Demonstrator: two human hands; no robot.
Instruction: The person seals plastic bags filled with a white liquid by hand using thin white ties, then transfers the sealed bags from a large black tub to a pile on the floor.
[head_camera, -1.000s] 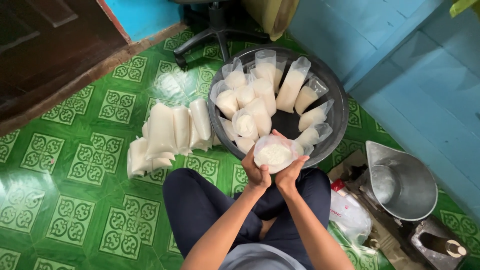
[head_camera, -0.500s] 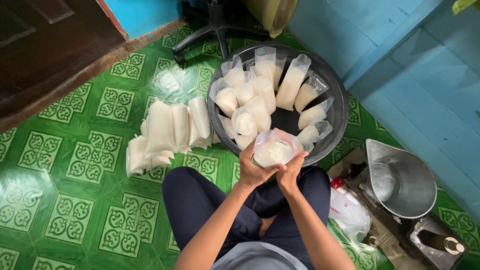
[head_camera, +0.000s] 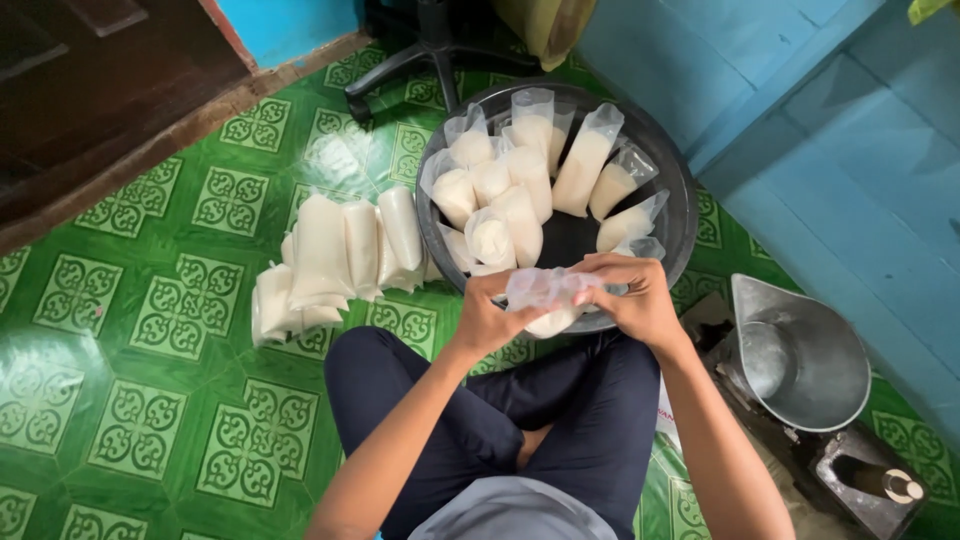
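The person sits cross-legged on the green patterned floor (head_camera: 150, 400), in dark trousers, and both forearms reach forward over the knees. The left hand (head_camera: 490, 320) and the right hand (head_camera: 640, 300) are close together and both are closed on one clear plastic bag (head_camera: 548, 298), which they hold between them just above the near rim of the basin. The left hand grips its left end and the right hand pinches its right end; the bag lies nearly sideways, and its white filling hangs down in the lower part. Just behind the hands stands a round dark basin (head_camera: 672, 190), and inside it many filled bags (head_camera: 520, 190) of the same white content lean upright with their open tops up. To the left of the basin, on the floor, a row of flat white bags (head_camera: 340, 255) lies side by side, touching each other. At the right, near the person's right knee, there is a metal scoop pan (head_camera: 800, 355) on a scale. Farther away, behind the basin, the black base of a chair (head_camera: 430, 55) stands near a blue wall (head_camera: 760, 70).
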